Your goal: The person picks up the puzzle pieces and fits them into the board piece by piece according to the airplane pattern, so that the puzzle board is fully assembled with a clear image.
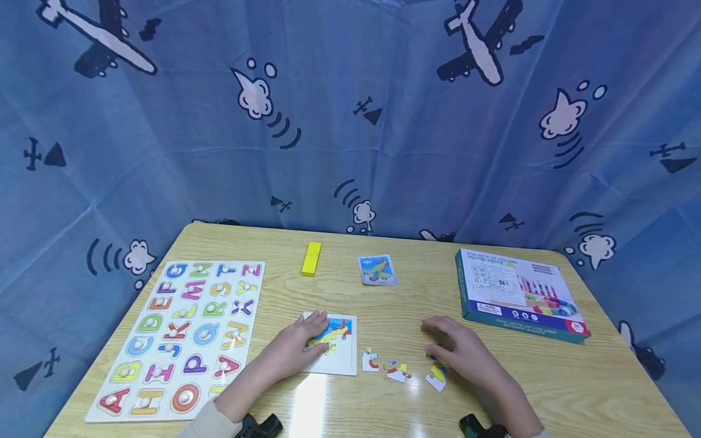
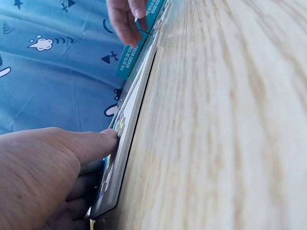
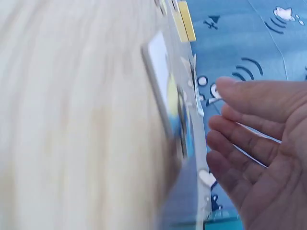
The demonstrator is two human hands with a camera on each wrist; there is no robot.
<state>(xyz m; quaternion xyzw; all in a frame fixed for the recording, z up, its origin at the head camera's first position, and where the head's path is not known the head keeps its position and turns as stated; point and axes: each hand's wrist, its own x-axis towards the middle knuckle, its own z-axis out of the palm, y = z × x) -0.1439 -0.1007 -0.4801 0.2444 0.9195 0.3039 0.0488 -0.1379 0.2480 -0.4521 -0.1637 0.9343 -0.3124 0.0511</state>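
Note:
My left hand point(image 1: 296, 342) rests on a square picture puzzle board point(image 1: 344, 362), its fingers over the partly filled blue and yellow airplane picture. In the left wrist view the thumb point(image 2: 91, 146) lies along the top of the board. My right hand point(image 1: 465, 350) hovers over the table, fingers loosely bent and holding nothing. Below its fingertips lies a blue, yellow and white jigsaw piece point(image 1: 436, 378), partly covered by the hand. Two more jigsaw pieces, one red and white point(image 1: 370, 362) and one yellow and white point(image 1: 398, 372), lie between the board and that hand.
An alphabet board point(image 1: 181, 340) fills the left of the table. Behind the puzzle board are a yellow block point(image 1: 311, 260) and an airplane picture card point(image 1: 378, 270). A boxed set point(image 1: 520, 292) lies at the right. A blue curtain point(image 1: 328, 121) hangs behind.

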